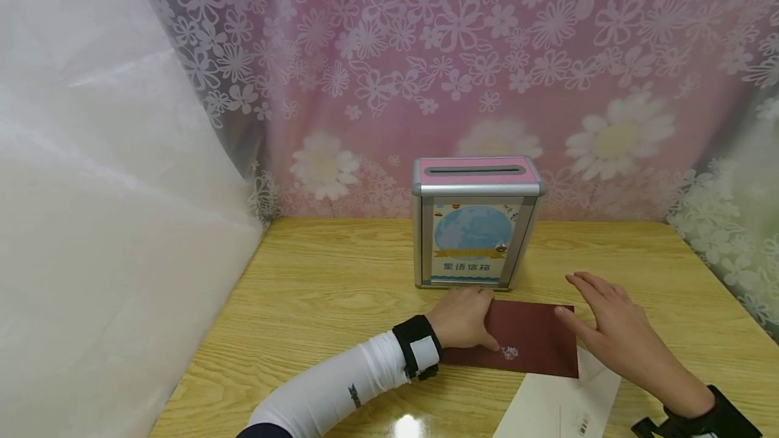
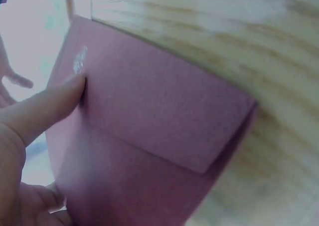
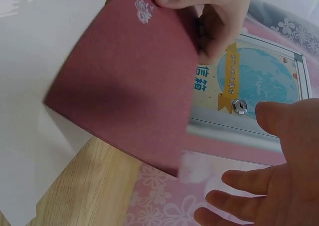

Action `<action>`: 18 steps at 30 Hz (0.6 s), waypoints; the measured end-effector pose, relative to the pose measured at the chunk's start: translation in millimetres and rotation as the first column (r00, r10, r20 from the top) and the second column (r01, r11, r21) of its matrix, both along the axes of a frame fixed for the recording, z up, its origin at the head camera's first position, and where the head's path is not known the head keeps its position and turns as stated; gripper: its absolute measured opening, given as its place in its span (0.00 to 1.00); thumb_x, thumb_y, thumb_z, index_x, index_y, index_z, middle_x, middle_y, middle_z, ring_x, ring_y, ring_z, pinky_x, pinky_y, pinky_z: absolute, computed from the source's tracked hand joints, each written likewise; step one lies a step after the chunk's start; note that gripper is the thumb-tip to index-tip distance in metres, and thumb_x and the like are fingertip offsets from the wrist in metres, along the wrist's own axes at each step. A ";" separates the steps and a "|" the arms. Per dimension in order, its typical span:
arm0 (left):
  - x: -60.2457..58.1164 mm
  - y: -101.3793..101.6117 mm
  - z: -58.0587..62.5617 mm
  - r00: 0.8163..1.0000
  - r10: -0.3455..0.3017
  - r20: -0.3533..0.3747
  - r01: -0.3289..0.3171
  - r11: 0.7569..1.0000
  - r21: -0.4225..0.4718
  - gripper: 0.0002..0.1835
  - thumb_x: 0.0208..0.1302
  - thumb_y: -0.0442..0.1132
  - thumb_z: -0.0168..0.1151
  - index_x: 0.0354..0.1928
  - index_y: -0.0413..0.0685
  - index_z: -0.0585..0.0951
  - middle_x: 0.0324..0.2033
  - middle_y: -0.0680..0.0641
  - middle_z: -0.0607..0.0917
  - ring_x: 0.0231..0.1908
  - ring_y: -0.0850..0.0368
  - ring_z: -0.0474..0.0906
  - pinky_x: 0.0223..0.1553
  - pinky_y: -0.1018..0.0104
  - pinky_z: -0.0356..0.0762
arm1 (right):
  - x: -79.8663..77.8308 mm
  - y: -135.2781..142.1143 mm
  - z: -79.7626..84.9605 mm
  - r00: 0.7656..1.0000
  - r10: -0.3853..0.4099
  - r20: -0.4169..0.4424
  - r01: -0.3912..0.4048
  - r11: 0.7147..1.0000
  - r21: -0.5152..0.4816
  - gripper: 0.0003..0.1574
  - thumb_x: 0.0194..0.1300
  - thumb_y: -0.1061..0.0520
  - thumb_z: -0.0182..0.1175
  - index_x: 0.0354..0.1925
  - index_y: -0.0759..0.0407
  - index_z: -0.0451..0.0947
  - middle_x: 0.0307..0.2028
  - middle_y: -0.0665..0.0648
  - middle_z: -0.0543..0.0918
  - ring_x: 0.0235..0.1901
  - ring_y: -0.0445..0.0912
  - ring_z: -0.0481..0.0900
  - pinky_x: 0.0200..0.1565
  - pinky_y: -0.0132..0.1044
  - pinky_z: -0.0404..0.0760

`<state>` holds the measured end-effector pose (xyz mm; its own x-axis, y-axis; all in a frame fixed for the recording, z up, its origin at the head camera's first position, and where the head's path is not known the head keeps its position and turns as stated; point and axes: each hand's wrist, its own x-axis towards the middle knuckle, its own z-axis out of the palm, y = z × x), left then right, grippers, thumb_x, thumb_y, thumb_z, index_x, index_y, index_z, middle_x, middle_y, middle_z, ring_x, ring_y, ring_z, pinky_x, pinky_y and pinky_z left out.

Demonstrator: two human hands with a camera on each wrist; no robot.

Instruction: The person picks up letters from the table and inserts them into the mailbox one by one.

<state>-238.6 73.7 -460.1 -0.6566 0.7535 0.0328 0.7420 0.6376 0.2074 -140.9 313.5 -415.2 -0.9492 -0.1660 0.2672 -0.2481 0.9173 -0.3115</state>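
Note:
My left hand grips a dark red envelope by its far long edge, thumb on the front face beside a small silver floral print. In the left wrist view the envelope's flap lies folded over. My right hand is held just off the envelope's right end, fingers spread and holding nothing; the right wrist view shows a gap between that hand and the envelope. Right behind the envelope stands an upright letter box with a pink top, a slot and a globe picture on its front.
A white envelope or card lies on the wood-grain table, partly under the red envelope. A pink floral curtain hangs behind the table, with a whitish sheet along the left. The box front has a round lock.

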 end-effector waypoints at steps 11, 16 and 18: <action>1.7 -16.1 26.7 0.989 0.019 -0.145 0.002 0.990 0.141 0.34 0.46 0.63 0.71 0.49 0.48 0.74 0.34 0.56 0.77 0.29 0.67 0.69 0.28 0.74 0.70 | -3.9 -6.0 9.6 0.997 0.019 0.079 -0.012 0.996 -0.086 0.43 0.67 0.46 0.58 0.70 0.66 0.54 0.53 0.71 0.73 0.49 0.63 0.71 0.38 0.60 0.76; 5.7 -20.3 31.9 0.988 0.023 -0.152 0.002 0.986 0.165 0.30 0.51 0.59 0.69 0.49 0.48 0.74 0.35 0.55 0.77 0.30 0.66 0.69 0.27 0.75 0.70 | -5.3 -9.6 17.0 0.999 0.028 -0.034 -0.030 0.996 -0.079 0.41 0.62 0.64 0.61 0.70 0.63 0.56 0.35 0.60 0.79 0.31 0.48 0.76 0.20 0.38 0.73; 7.0 -22.5 33.1 0.989 0.018 -0.150 0.009 0.984 0.179 0.27 0.55 0.56 0.67 0.50 0.47 0.74 0.36 0.54 0.77 0.31 0.66 0.70 0.27 0.75 0.71 | -5.6 -12.1 21.8 0.994 0.031 -0.106 -0.039 0.997 -0.073 0.40 0.60 0.67 0.61 0.68 0.63 0.58 0.33 0.58 0.78 0.27 0.46 0.74 0.19 0.37 0.72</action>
<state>-231.7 51.2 -427.1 -0.6374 0.7236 0.2648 0.7704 0.6040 0.2042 -146.6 301.3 -393.4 -0.9094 -0.1743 0.3777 -0.3144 0.8826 -0.3495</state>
